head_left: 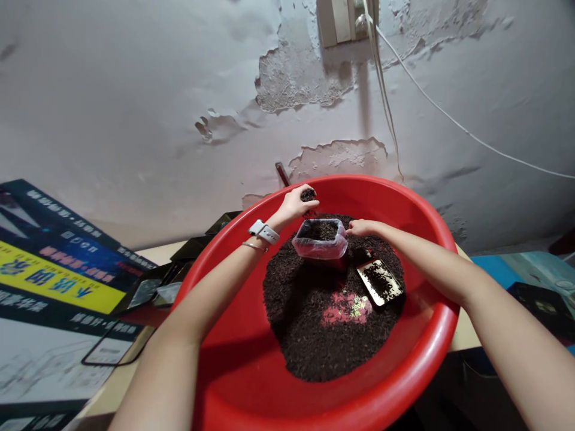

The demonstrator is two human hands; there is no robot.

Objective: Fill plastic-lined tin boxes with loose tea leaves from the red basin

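Note:
A wide red basin [242,353] holds a layer of dark, loose, crumbly bits [314,359] that look like tea leaves. Inside it stands a small box lined with a clear plastic bag [320,248], partly filled with the same leaves. Above the bag's far left edge, my left hand [296,203] is closed round a handful of them. My right hand [359,227] has its fingers closed at the right edge of the bag and seems to pinch the plastic. Nearer me, a gold-coloured shallow tin lid [381,281] lies tilted with leaves in it.
Large printed cartons [58,263] lean at the left, beside dark open boxes [179,257] on a pale table [164,252]. Behind the basin rises a peeling wall [179,155] with hanging cables [381,78]. A blue surface [498,266] and a dark box [543,308] are at the right.

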